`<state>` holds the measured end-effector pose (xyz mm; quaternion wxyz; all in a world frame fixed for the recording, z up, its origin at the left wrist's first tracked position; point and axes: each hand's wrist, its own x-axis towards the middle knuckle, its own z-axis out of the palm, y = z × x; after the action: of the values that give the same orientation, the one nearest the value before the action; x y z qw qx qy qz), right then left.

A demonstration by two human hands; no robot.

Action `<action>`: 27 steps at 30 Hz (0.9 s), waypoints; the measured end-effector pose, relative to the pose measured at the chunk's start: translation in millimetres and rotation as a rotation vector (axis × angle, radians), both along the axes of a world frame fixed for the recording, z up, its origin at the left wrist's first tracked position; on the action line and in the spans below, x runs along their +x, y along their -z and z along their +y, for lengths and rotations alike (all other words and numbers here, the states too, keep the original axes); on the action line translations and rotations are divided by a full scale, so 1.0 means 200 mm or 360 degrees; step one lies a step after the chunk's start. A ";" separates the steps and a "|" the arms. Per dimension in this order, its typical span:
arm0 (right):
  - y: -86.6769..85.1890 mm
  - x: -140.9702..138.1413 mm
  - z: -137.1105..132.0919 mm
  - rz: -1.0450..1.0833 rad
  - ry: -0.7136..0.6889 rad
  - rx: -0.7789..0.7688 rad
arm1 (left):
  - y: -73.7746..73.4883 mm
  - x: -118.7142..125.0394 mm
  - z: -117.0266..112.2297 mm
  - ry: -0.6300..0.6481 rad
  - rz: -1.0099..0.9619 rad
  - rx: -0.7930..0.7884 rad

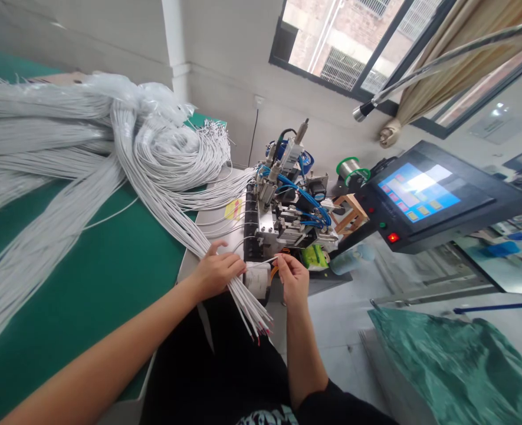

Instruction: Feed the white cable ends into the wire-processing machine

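Observation:
A bundle of thin white cables (249, 304) runs down from the green table, its red-tipped ends fanning out at the front. My left hand (219, 271) lies across this bundle with its fingers curled over it and its thumb raised. To the right, my right hand (292, 274) pinches the end of a single white cable (263, 262), which stretches toward my left fingertips. Just beyond both hands stands a bench machine (282, 206) with metal clamps and blue air tubes. Several white cables enter its black slotted edge (250, 227) from the left.
Thick piles of white cable (35, 147) cover much of the green table (110, 260). A control screen (417, 189) on a dark housing stands right of the machine, near a green-rimmed wire spool (353, 170). Green sheeting (459, 360) lies at lower right.

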<state>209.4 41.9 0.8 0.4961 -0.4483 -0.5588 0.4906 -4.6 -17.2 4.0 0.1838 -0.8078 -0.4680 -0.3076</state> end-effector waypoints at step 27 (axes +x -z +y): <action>-0.02 -0.03 -0.03 0.0040 -0.0037 0.0127 | -0.02 0.01 0.01 -0.0081 0.0048 0.0086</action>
<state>204.0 36.3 4.1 0.5148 -0.4154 -0.5768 0.4793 -3.3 -15.6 7.1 0.2204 -0.7950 -0.4772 -0.3029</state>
